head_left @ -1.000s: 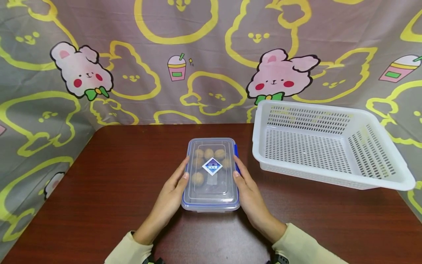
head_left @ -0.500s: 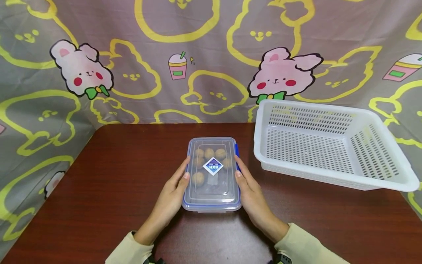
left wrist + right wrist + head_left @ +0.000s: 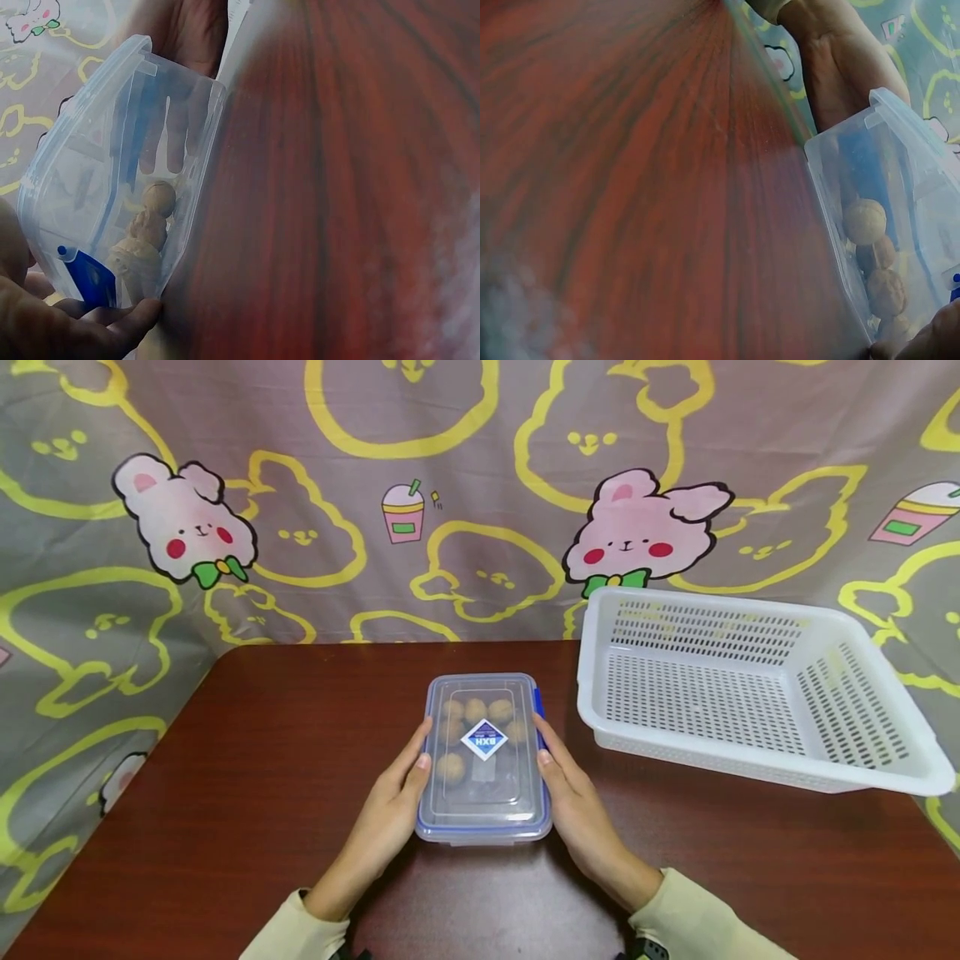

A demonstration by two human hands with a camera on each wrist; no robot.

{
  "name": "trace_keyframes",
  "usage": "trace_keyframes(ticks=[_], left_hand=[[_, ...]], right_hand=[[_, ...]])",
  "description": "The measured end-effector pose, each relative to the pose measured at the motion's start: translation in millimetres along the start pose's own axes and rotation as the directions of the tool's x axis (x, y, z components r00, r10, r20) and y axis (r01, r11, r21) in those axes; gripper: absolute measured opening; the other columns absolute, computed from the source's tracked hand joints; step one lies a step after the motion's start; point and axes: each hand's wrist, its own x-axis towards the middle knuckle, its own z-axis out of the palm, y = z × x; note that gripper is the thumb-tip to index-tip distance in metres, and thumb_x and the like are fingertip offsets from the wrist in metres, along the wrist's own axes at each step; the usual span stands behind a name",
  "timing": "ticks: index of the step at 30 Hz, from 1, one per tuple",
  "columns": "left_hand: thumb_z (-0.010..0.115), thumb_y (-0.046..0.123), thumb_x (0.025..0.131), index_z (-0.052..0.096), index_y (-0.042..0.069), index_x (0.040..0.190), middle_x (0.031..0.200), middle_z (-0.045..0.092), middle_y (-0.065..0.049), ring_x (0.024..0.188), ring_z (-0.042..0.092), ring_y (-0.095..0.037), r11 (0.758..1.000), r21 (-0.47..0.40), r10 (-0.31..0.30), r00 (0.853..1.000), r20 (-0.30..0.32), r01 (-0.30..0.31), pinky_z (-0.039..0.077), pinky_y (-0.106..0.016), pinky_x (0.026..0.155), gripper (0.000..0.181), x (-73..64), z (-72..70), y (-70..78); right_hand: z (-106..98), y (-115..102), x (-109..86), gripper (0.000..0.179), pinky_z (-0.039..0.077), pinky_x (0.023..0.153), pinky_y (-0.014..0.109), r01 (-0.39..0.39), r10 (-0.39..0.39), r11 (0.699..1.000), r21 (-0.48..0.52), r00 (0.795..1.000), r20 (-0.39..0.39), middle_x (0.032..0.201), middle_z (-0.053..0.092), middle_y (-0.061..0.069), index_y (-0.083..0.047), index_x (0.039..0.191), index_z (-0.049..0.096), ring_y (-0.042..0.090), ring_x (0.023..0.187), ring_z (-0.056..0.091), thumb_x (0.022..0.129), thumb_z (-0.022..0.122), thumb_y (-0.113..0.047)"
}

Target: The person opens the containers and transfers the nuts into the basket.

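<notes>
From where I'm standing, the person's left hand (image 3: 390,797) and right hand (image 3: 581,810) are gripping a clear plastic box (image 3: 487,793) from its two long sides, each opening only as wide as its edge, thumbs lying by the lid. The box is staying level over the middle of the table (image 3: 262,777); I can't tell whether it's touching. Walnuts (image 3: 450,767) are showing inside, mostly bunching toward the far end. A white basket (image 3: 705,752) is standing to the right, a patterned cloth (image 3: 247,410) hanging behind.

blue-edged box (image 3: 487,792), white basket (image 3: 697,693), red-brown table (image 3: 300,735), yellow-patterned backdrop (image 3: 480,468)
</notes>
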Motion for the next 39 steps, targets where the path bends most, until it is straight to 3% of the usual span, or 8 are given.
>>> trace_keyframes(ticks=[6,11,22,30,39], left_hand=[[0.042,0.029,0.114,0.031,0.039,0.165,0.172,0.029,0.004,0.157,0.031,-0.023,1.0,-0.012,0.001,1.0,0.0,-0.001,0.024,-0.053,0.129,0.052,-0.3,-0.3,-0.6],[0.042,0.029,0.114,0.031,0.039,0.164,0.172,0.029,0.004,0.157,0.031,-0.023,1.0,-0.014,-0.002,1.0,0.001,0.002,0.024,-0.053,0.129,0.052,-0.4,-1.6,-0.2],[0.042,0.034,0.114,0.03,0.04,0.165,0.172,0.028,0.005,0.157,0.029,-0.022,1.0,-0.008,0.009,1.0,0.022,-0.009,0.022,-0.054,0.129,0.052,0.0,-1.4,0.1],[0.041,0.035,0.114,0.029,0.04,0.165,0.173,0.026,0.006,0.158,0.028,-0.022,1.0,0.008,0.012,1.0,0.023,-0.012,0.021,-0.053,0.13,0.052,0.4,-0.9,-0.6],[0.041,0.035,0.114,0.029,0.039,0.165,0.173,0.027,0.006,0.158,0.028,-0.021,1.0,0.019,0.016,1.0,0.02,-0.016,0.021,-0.054,0.13,0.052,0.3,-2.8,-0.7]], right_hand=[[-1.4,2.8,0.1,0.053,0.016,0.131,0.055,0.031,-0.031,0.999,0.021,0.999,-0.021,0.175,0.022,0.007,-0.022,0.168,0.025,0.029,0.161,0.019,0.116,0.031,-0.021],[-1.1,1.9,-0.6,0.052,0.014,0.131,0.055,0.041,-0.041,0.999,0.0,0.999,-0.024,0.175,0.022,0.006,-0.023,0.168,0.026,0.029,0.162,0.018,0.116,0.031,-0.022],[-7.3,-0.5,-0.8,0.052,0.018,0.131,0.055,0.009,-0.015,0.994,-0.107,0.998,-0.053,0.173,0.027,0.005,-0.027,0.167,0.029,0.029,0.161,0.023,0.115,0.036,-0.024],[-10.2,-3.7,-2.9,0.053,0.019,0.13,0.055,-0.013,0.005,0.992,-0.128,0.998,-0.06,0.172,0.031,0.011,-0.019,0.167,0.031,0.032,0.159,0.026,0.114,0.039,-0.022],[-13.6,-7.2,-4.3,0.053,0.029,0.127,0.055,-0.043,0.027,0.98,-0.192,0.996,-0.086,0.169,0.036,0.012,-0.021,0.165,0.036,0.033,0.153,0.037,0.112,0.047,-0.024]])
